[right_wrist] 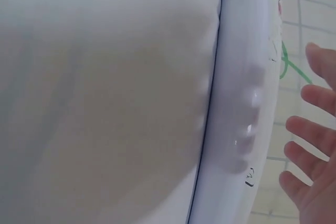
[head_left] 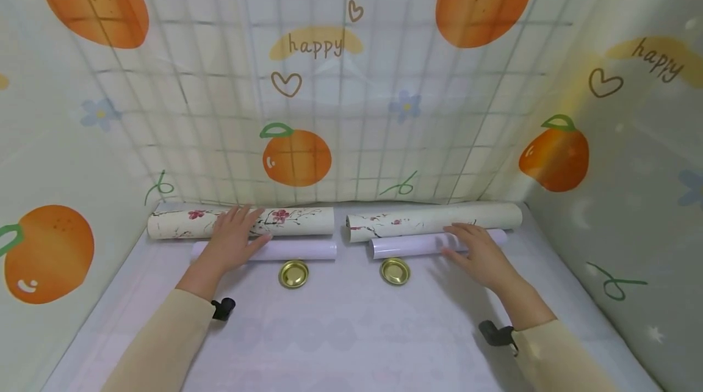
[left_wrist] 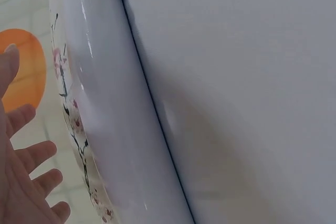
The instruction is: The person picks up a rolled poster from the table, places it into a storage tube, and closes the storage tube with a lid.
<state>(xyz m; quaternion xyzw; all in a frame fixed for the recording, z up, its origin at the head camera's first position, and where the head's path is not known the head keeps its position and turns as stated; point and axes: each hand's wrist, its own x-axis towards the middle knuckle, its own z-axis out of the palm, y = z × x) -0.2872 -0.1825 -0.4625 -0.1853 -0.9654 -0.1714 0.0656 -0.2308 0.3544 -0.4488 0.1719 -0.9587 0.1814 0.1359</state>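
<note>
Spread out with nothing in its grasp, my left hand (head_left: 229,244) is over a flower-printed paper roll (head_left: 307,221) and a glossy white roll (head_left: 302,250) in the head view. On the other side, my right hand (head_left: 480,254) is over a second flowered roll (head_left: 425,223) and a second white roll (head_left: 409,246), its fingers loosely extended. The right wrist view shows the finger shadows falling on that white roll (right_wrist: 228,103), with the fingers (right_wrist: 310,132) apart from it. In the left wrist view, separated fingers (left_wrist: 37,155) appear beside the flowered roll (left_wrist: 73,111).
Two small round gold dishes, a left one (head_left: 293,273) and a right one (head_left: 395,271), sit in front of the rolls on the white tabletop (head_left: 340,337). Behind rises a grid-backed curtain (head_left: 379,154) printed with oranges; similar printed cloth (head_left: 642,196) closes off both sides.
</note>
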